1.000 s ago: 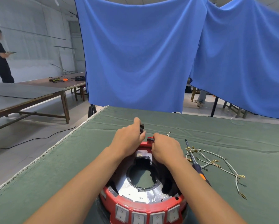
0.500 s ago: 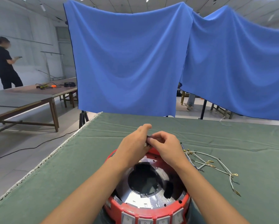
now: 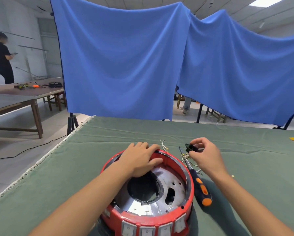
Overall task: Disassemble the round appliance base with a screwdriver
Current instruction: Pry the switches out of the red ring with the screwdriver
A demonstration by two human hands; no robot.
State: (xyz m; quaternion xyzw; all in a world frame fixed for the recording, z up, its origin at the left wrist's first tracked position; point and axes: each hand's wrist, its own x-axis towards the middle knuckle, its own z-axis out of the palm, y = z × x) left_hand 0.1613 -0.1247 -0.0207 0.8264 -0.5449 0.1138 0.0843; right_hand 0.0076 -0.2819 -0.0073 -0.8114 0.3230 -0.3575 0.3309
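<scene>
Head view is showing our right hand (image 3: 205, 155) now carrying a small black part (image 3: 189, 148) away from the round base (image 3: 149, 189), pinching it right of centre above the screwdriver (image 3: 196, 180). Our left hand (image 3: 140, 159) is pressing spread fingers on the red rim at lower centre, so one piece is coming free.

Round red appliance base (image 3: 175, 167) and black-and-orange screwdriver (image 3: 200, 187) on green tabletop (image 3: 74, 167).
Base open-topped, silvery plate with a dark central hole inside; screwdriver flat just right of it, handle nearest.
</scene>
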